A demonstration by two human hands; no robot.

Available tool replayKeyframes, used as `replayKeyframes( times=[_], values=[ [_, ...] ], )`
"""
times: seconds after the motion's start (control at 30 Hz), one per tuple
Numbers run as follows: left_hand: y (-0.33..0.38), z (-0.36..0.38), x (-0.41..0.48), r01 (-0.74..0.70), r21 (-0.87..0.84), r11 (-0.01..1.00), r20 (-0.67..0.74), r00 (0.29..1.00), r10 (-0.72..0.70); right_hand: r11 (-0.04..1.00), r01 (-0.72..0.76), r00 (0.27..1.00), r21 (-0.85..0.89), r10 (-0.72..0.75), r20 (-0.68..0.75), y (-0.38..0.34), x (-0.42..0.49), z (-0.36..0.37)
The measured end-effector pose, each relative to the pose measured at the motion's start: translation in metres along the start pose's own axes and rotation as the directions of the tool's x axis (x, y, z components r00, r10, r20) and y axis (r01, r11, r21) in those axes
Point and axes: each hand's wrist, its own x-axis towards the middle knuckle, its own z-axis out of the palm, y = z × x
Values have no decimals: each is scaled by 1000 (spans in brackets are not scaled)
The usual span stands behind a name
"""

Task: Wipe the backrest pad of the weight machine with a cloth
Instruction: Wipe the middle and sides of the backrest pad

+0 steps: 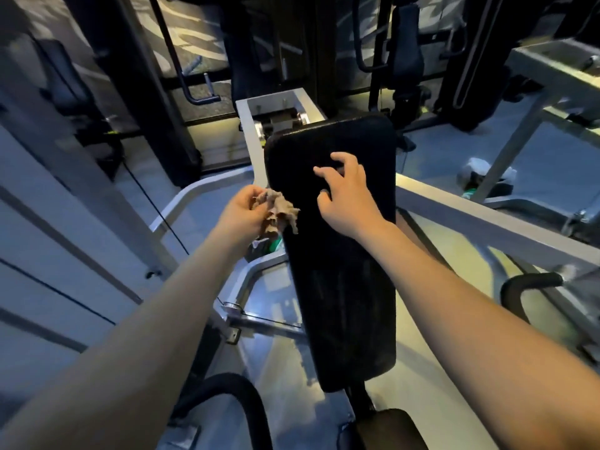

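1. Head view: the black pad (334, 254) ran from near to far at centre, on a grey frame (454, 206).
2. The left hand (242, 214) pinched a crumpled cloth (276, 214) at the pad's left edge.
3. The right hand (345, 193) hovered over the pad's far part, fingers (324, 173) spread and curled, holding nothing.

Grey floor (438, 151) under grey machine frame (454, 206). Long black backrest pad (341, 287) mounted on frame, tilted. Right hand (347, 190) resting on pad, near top, fingers spread.
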Motion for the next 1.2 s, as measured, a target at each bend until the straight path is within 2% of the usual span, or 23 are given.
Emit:
replayKeyframes(
  times=[0.07, 0.13, 0.2, 0.33, 0.43, 0.5, 0.57, 0.63, 0.7, 0.73, 0.83, 0.93, 1.07, 1.2],
  values=[
    [5, 14, -14, 36, -245, 969, 46, 999, -25, 980, -31, 1000, 198, 30, 9, 5, -19, -1],
    [15, 33, -24, 89, -339, 937, 127, 991, -48, 867, -133, 990, 481, 92, 107, 8, -39, -5],
    [22, 55, -32, 138, -371, 918, 186, 980, -72, 743, -194, 980, 640, 111, 168, 14, -56, -14],
    [28, 96, -42, 185, -289, 939, 179, 974, -137, 759, -165, 985, 630, 159, 66, 39, -84, -29],
    [31, 122, -44, 173, -105, 979, 125, 979, -159, 700, -271, 956, 660, 278, 98, 57, -91, -39],
    [33, 136, -39, 116, 77, 990, 83, 989, -122, 540, -356, 922, 763, 336, 192, 65, -92, -44],
    [41, 148, -33, 7, 252, 968, 78, 997, -28, 289, -403, 890, 868, 345, 298, 72, -92, -47],
    [52, 157, -24, -104, 392, 914, 112, 992, 65, 73, -421, 860, 904, 347, 373, 75, -89, -56],
    [65, 162, -12, -189, 519, 834, 132, 981, 140, -53, -399, 833, 916, 396, 386, 84, -81, -62],
    [71, 162, -5, -224, 575, 787, 130, 974, 183, -47, -382, 818, 923, 447, 362, 90, -77, -64],
    [85, 163, 23, -314, 717, 623, 138, 939, 315, 71, -355, 756, 932, 608, 241, 109, -62, -64],
    [96, 167, 53, -328, 861, 389, 162, 902, 401, 251, -352, 718, 902, 691, 88, 120, -45, -66],
    [103, 176, 90, -233, 940, 251, 78, 860, 505, 607, -333, 721, 722, 657, -220, 132, -19, -71],
    [100, 183, 121, -136, 983, 127, 45, 835, 548, 798, -286, 757, 530, 528, -386, 140, 10, -61]
  ],
)
